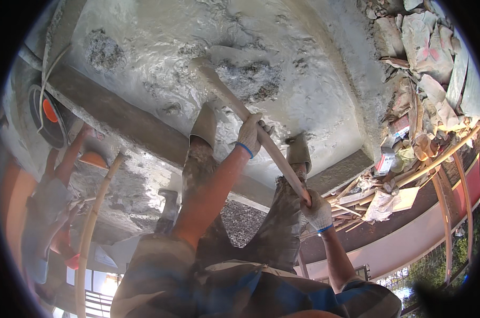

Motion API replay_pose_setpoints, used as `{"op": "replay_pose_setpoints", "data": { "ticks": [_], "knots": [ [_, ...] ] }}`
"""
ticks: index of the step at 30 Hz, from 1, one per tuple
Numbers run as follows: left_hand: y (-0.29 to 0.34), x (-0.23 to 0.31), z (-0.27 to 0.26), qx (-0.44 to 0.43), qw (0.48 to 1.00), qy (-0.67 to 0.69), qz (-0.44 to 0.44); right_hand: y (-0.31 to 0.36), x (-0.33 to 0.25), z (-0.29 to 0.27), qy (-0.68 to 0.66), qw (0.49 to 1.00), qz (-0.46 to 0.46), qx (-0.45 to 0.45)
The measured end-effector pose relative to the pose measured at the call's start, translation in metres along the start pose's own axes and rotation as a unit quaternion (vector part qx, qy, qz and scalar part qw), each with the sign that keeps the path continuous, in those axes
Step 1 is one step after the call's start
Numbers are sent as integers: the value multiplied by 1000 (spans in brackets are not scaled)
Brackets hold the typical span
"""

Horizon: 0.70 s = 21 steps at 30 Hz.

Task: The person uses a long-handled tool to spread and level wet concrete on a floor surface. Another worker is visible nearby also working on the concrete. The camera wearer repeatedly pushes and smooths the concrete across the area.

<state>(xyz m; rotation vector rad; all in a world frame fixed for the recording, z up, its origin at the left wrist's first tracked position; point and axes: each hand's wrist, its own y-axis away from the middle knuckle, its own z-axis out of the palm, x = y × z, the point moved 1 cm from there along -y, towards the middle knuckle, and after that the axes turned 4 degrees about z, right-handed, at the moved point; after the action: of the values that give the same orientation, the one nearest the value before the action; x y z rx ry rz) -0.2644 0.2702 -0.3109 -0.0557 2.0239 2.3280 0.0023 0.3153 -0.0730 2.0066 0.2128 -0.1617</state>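
Note:
Both my hands wear pale work gloves with blue cuffs and are closed round a long wooden tool handle (226, 94) that slants across my body. My left hand (250, 135) grips it about midway. Lower down and to the right, my right hand (318, 211) wraps its near end. The handle's far end goes down into wet grey cement (160, 58), so the tool's head is hidden. Darker, gravelly lumps (253, 79) show just right of that end. My boots (204, 126) stand at the near side of the cement.
A low concrete edge (118, 114) bounds the cement on the left. Rubble and torn sacks (425, 47) are heaped at the right, with loose wooden sticks (409, 177) below. At the left, another person (43, 212) is beside a black tub (50, 116) and an upright pole (94, 217).

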Motion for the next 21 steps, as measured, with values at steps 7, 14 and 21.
{"op": "replay_pose_setpoints", "data": {
  "ticks": [7, 14, 21],
  "knots": [
    [-34, 150, -9, 1, 985, -105, 139, -95, -139, 46, -112, 976, -47, -182],
    [-71, 208, -3, 38, 945, -261, 194, -106, -178, 33, -213, 960, -69, -167],
    [-64, -47, 32, 118, 956, -204, 173, -39, 44, -25, -196, 965, -32, -172]
  ]
}}
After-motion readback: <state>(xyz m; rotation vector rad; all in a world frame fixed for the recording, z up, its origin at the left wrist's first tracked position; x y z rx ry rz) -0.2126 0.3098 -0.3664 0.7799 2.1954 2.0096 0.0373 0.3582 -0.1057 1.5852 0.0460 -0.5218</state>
